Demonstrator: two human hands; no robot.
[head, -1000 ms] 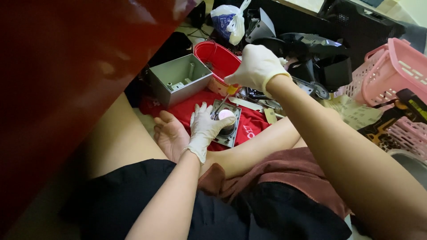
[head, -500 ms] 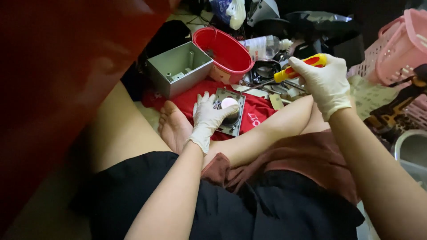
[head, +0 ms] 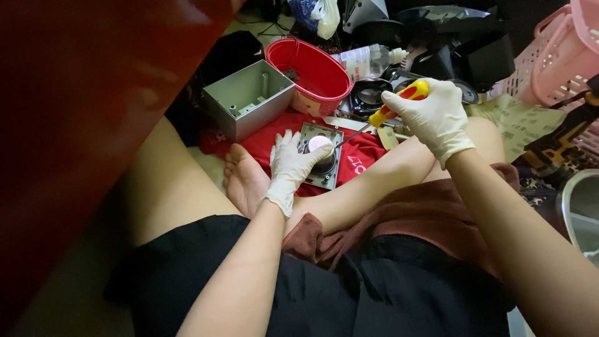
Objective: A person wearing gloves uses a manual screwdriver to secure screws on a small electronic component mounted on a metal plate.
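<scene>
From the head camera, your left hand rests on the grey metal plate, its fingers curled loosely around the round pale-topped part at the plate's middle. The plate lies on the red cloth on the floor, just beyond your bare foot. Keep that hand pressing down so the plate cannot twist or slide on the cloth.

Your right hand is closed firmly around the red and yellow handle of the screwdriver, whose thin shaft slants down to the left towards the plate's right edge. Whether the tip is seated in a screw cannot be told. Bring the shaft more upright over the screw head and push along its line as you turn, so the tip is less likely to skip off. Keep your left fingertips away from the tip's path.

The open grey metal box and the red bowl sit behind the plate, apart from both hands.
</scene>
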